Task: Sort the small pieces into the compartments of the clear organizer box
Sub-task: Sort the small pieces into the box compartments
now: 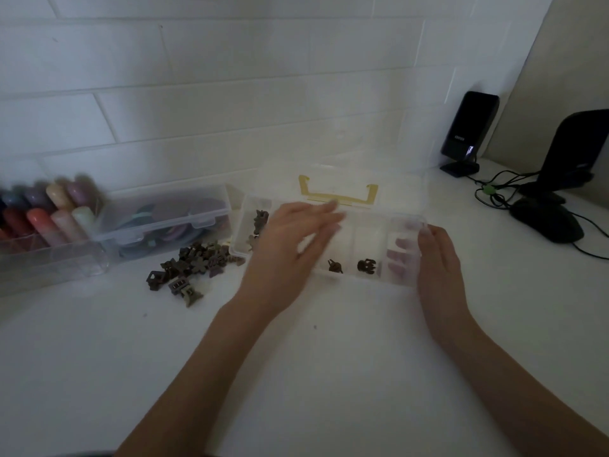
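Note:
The clear organizer box (369, 239) lies open on the white counter, its lid with a yellow handle (337, 192) tipped back against the wall. My right hand (438, 255) grips the box's right end, fingers showing through the plastic. Over the box's left-middle compartments hovers my left hand (293, 242), flat, fingers spread, blurred, nothing seen in it. A pile of small dark hair clips (189, 267) lies left of the box. Several clips (260, 222) sit in the far-left compartment, one clip (335, 266) and another clip (366, 266) in front compartments.
A closed clear case of coloured pieces (164, 222) and an open bin of pastel tubes (49, 212) stand at the left. At the right are two black speakers (468, 133), a black mouse (547, 222) and cables (494, 192). A tiled wall rises behind.

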A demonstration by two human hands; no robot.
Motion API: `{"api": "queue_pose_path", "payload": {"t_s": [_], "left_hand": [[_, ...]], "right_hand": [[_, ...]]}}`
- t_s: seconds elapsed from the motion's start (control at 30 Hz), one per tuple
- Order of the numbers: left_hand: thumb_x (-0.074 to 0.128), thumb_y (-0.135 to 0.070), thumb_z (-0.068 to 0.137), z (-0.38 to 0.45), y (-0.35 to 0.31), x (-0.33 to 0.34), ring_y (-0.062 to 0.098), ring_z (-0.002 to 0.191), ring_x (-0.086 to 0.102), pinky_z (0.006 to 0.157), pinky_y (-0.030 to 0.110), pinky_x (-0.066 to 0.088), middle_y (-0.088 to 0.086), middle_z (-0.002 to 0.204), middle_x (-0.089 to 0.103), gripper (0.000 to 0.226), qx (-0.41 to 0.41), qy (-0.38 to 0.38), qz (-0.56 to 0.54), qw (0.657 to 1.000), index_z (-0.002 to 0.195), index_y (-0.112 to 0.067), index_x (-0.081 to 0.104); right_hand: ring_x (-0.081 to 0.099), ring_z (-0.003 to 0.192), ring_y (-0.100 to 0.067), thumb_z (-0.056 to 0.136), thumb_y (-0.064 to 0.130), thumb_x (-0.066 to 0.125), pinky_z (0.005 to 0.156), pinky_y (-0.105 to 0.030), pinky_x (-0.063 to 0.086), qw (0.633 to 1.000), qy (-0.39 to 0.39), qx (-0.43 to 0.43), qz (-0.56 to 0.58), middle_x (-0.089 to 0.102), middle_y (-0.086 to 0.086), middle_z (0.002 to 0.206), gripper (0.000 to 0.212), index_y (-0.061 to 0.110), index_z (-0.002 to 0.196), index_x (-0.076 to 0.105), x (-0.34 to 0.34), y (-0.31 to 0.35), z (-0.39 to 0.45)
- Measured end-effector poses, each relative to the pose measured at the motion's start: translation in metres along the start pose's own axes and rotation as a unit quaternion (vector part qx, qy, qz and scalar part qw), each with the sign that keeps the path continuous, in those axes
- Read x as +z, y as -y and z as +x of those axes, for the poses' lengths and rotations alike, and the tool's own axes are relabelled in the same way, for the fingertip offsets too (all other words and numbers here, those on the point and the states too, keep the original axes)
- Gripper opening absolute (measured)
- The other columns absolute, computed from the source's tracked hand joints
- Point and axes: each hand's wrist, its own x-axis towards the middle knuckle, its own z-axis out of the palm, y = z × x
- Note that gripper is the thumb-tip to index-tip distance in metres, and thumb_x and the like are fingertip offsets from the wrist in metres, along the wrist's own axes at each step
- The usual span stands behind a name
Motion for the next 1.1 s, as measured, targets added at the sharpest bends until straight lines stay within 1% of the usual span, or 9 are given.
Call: {"api": "queue_pose_path", "payload": {"t_s": [0.1,0.17,0.23,0.33,0.5,0.63,0.87,0.97,1.1], "left_hand": [[0.055,-0.026,0.088,-0.017,0.021,-0.037,0.015,0.101,0.060,0.093,0.032,0.044,-0.012,0.106,0.065,0.021,-0.063,-0.086,0.047,0.993,0.102,-0.020,0.069],[0.059,-0.019,0.087,-0.033,0.034,-0.060,0.022,0.091,0.061,0.080,0.047,0.051,-0.021,0.093,0.062,0.015,-0.134,-0.122,0.070,0.981,0.098,-0.024,0.069],[0.063,-0.011,0.085,-0.049,0.044,-0.077,0.023,0.084,0.059,0.070,0.046,0.052,-0.016,0.085,0.061,0.017,-0.179,-0.140,0.113,0.967,0.094,-0.024,0.067],[0.069,-0.008,0.079,-0.069,0.053,-0.090,0.023,0.084,0.055,0.074,0.027,0.039,0.004,0.089,0.064,0.015,-0.194,-0.119,0.205,0.952,0.091,-0.017,0.069],[0.074,-0.027,0.074,-0.089,0.060,-0.083,0.028,0.100,0.045,0.086,0.040,0.039,0.001,0.104,0.058,0.024,-0.262,-0.009,0.298,0.918,0.098,-0.023,0.069],[0.074,-0.010,0.075,-0.091,0.066,-0.080,0.033,0.095,0.051,0.084,0.035,0.039,0.006,0.099,0.061,0.018,-0.244,0.013,0.255,0.935,0.092,-0.015,0.072],[0.067,0.003,0.074,-0.090,0.052,-0.087,0.017,0.087,0.059,0.087,0.031,0.048,-0.008,0.088,0.059,0.026,-0.274,-0.110,0.151,0.943,0.090,-0.018,0.070],[0.063,0.005,0.076,-0.089,0.049,-0.086,0.014,0.090,0.061,0.084,0.019,0.044,-0.005,0.094,0.064,0.032,-0.302,-0.141,0.097,0.938,0.091,-0.023,0.068],[0.066,0.005,0.075,-0.085,0.041,-0.087,-0.004,0.080,0.061,0.074,0.001,0.044,0.000,0.097,0.067,0.034,-0.307,-0.171,0.035,0.935,0.095,-0.022,0.068]], "right_hand": [[0.068,0.093,-0.025,0.100,0.035,0.040,0.084,-0.040,0.054,1.000,0.005,-0.003,-0.007,0.062,-0.013,0.109,0.023,0.018,0.104,0.056,-0.001,-0.002,0.001],[0.068,0.094,-0.026,0.100,0.035,0.040,0.085,-0.042,0.054,1.000,0.005,-0.002,-0.008,0.062,-0.014,0.109,0.024,0.018,0.106,0.056,-0.002,-0.003,0.001],[0.067,0.094,-0.028,0.100,0.035,0.040,0.085,-0.042,0.054,1.000,0.006,0.000,-0.005,0.062,-0.014,0.110,0.024,0.018,0.106,0.056,-0.002,-0.002,0.001],[0.066,0.093,-0.029,0.101,0.033,0.038,0.084,-0.042,0.054,1.000,0.006,0.002,-0.002,0.060,-0.015,0.108,0.026,0.015,0.109,0.055,-0.001,-0.001,0.001],[0.066,0.088,-0.025,0.101,0.032,0.038,0.082,-0.038,0.054,1.000,0.007,-0.007,-0.008,0.060,-0.014,0.107,0.026,0.014,0.109,0.055,-0.001,0.000,-0.001],[0.066,0.087,-0.025,0.100,0.033,0.039,0.083,-0.040,0.053,1.000,0.003,-0.004,-0.003,0.061,-0.016,0.108,0.027,0.013,0.110,0.054,0.000,0.001,-0.002],[0.066,0.091,-0.028,0.100,0.034,0.039,0.084,-0.043,0.053,1.000,0.001,-0.001,-0.007,0.061,-0.016,0.108,0.029,0.013,0.112,0.055,0.000,0.002,-0.002],[0.067,0.092,-0.029,0.100,0.035,0.040,0.083,-0.044,0.054,1.000,-0.001,0.001,-0.005,0.061,-0.014,0.106,0.029,0.013,0.111,0.055,0.000,0.002,-0.002],[0.066,0.090,-0.026,0.100,0.034,0.039,0.082,-0.042,0.054,1.000,0.001,0.000,-0.006,0.061,-0.012,0.104,0.030,0.012,0.113,0.055,0.000,0.003,-0.002]]}}
